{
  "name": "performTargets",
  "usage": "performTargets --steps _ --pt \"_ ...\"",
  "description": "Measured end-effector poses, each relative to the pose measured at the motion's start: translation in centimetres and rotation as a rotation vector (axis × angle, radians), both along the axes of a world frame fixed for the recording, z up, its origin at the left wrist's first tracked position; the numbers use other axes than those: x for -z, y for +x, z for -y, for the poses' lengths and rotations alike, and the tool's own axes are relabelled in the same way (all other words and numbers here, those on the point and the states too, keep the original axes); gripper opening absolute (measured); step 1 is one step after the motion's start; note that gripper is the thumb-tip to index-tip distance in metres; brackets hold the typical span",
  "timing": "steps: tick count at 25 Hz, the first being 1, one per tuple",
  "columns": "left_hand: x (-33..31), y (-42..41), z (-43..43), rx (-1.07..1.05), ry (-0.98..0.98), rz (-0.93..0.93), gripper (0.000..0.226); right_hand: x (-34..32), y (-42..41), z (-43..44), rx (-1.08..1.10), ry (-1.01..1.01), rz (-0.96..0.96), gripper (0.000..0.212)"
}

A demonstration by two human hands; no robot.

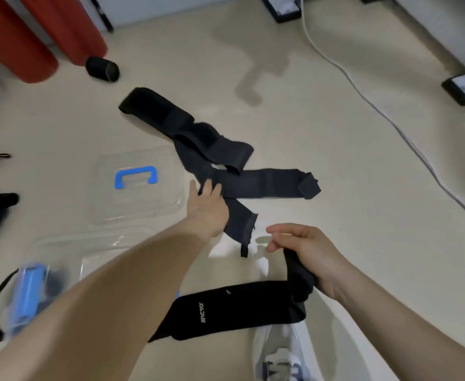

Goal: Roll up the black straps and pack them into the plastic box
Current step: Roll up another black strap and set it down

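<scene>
Several black fabric straps (267, 182) lie unrolled; the right hand (302, 251) grips a lettered black strap (234, 306), while the left hand (206, 210) touches them with spread fingers.

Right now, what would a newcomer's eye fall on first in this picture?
The tangle of loose black straps in the middle of the floor, with the left hand touching its near end. Next, the right hand gripping a printed strap that lies across the bottom, and the clear lid with its blue handle left of the tangle.
</scene>
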State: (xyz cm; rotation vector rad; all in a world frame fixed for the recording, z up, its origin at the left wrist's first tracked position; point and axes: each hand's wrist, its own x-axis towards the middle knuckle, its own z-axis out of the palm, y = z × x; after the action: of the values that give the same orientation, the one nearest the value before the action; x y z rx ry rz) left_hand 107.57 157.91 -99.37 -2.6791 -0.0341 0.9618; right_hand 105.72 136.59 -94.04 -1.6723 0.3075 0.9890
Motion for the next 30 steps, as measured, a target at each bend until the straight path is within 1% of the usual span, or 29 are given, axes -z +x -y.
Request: performTargets --steps 1,2,3,4,5,6,7,8,9,10,11,12,13,14,15,16,17,18,19,20,21,22,23,24,25,27,28,29,30 --pt "0.2 -0.3 -0.4 -0.132 -0.179 0.122 0.043 0.2 0.1 -0.2 0.012 0.033 -0.051 0.015" --pt "-0.6 -0.5 -0.6 -0.370 -0.454 0.330 0.033 0.2 0.1 -0.3 0.005 0.040 -0.089 0.017" --pt "-2.4 -0.8 -0.8 -0.665 -0.746 0.540 0.024 -0.2 -0.2 -0.3 0.009 0.029 -0.108 0.020" --pt "-4.9 -1.3 -1.1 -0.954 -1.033 0.710 0.016 -0.6 -0.4 -0.1 0.030 0.021 -0.114 0.022" --pt "-7.8 -2.0 -1.5 -1.215 -1.309 0.828 0.013 -1.1 -0.5 -0.1 0.059 0.037 -0.128 0.024" --pt "-10.4 -3.1 -1.7 -1.400 -1.538 0.852 0.013 -1.7 -0.4 0.0 0.084 0.067 -0.152 0.025" --pt "-12.1 -4.5 -1.7 -1.487 -1.672 0.831 0.014 -2.5 -0.3 -0.3 0.092 0.103 -0.196 0.029" --pt "-13.2 -5.9 -1.4 -1.474 -1.672 0.784 0.015 -3.1 -0.3 -0.8 0.077 0.147 -0.231 0.032" --pt "-13.4 -7.3 -0.8 -1.381 -1.533 0.712 0.016 -3.3 -0.6 -1.5 0.042 0.187 -0.259 0.034" --pt "-12.6 -8.4 0.3 -1.228 -1.314 0.615 0.018 -3.1 -1.2 -2.4 -0.017 0.188 -0.239 0.036" --pt "-11.2 -9.4 1.4 -1.046 -1.087 0.507 0.019 -2.6 -2.1 -3.3 -0.076 0.148 -0.167 0.038" --pt "-9.7 -10.0 2.4 -0.888 -0.912 0.427 0.025 -1.9 -3.0 -4.0 -0.117 0.079 -0.080 0.042" --pt "-8.4 -10.3 3.0 -0.772 -0.804 0.371 0.031 -1.0 -3.9 -4.2 -0.143 0.005 0.001 0.046" --pt "-7.2 -10.1 3.4 -0.712 -0.750 0.345 0.034 -0.3 -4.6 -3.8 -0.183 -0.086 0.067 0.051" --pt "-6.1 -9.7 3.5 -0.701 -0.721 0.337 0.038 0.4 -4.8 -2.8 -0.235 -0.204 0.136 0.059" --pt "-5.2 -9.2 3.4 -0.727 -0.696 0.328 0.041 0.6 -4.5 -1.4 -0.354 -0.367 0.205 0.070" --pt "-3.7 -8.5 3.2 -0.785 -0.666 0.285 0.045 1.3 -4.0 0.0 -0.502 -0.532 0.225 0.081" --pt "-2.1 -8.1 3.1 -0.855 -0.636 0.217 0.049 2.1 -3.4 1.3 -0.673 -0.660 0.192 0.083" --pt "-0.8 -8.1 3.3 -0.916 -0.614 0.140 0.053 2.7 -2.9 2.3 -0.853 -0.708 0.132 0.076" --pt "0.2 -8.4 3.6 -0.951 -0.594 0.078 0.058 3.4 -2.5 3.0 -1.013 -0.697 0.063 0.064" --pt "0.9 -8.9 4.1 -0.947 -0.575 0.047 0.063 4.0 -2.4 3.1 -1.104 -0.675 0.035 0.056" --pt "1.3 -9.6 4.4 -0.910 -0.551 0.046 0.070 4.4 -2.4 2.8 -1.123 -0.653 0.052 0.054" --pt "1.6 -10.4 4.6 -0.859 -0.532 0.061 0.077 4.9 -2.7 2.4 -1.118 -0.644 0.093 0.059" --pt "1.6 -11.3 4.8 -0.799 -0.525 0.080 0.081 5.2 -3.3 1.9 -1.130 -0.651 0.167 0.069" --pt "1.3 -12.2 4.9 -0.762 -0.558 0.102 0.081 5.5 -4.1 1.3 -1.180 -0.659 0.244 0.077" --pt "0.0 -13.8 5.4 -0.786 -0.706 0.153 0.069 5.9 -5.9 0.3 -1.275 -0.672 0.344 0.078" --pt "-1.3 -14.3 5.6 -0.812 -0.780 0.213 0.061 5.9 -6.4 -0.1 -1.266 -0.660 0.393 0.072" --pt "-3.1 -14.5 5.8 -0.839 -0.864 0.310 0.054 5.5 -6.4 -0.3 -1.193 -0.618 0.453 0.060" --pt "-5.5 -14.4 6.0 -0.870 -0.963 0.422 0.051 4.3 -6.1 -0.5 -1.068 -0.559 0.452 0.042"
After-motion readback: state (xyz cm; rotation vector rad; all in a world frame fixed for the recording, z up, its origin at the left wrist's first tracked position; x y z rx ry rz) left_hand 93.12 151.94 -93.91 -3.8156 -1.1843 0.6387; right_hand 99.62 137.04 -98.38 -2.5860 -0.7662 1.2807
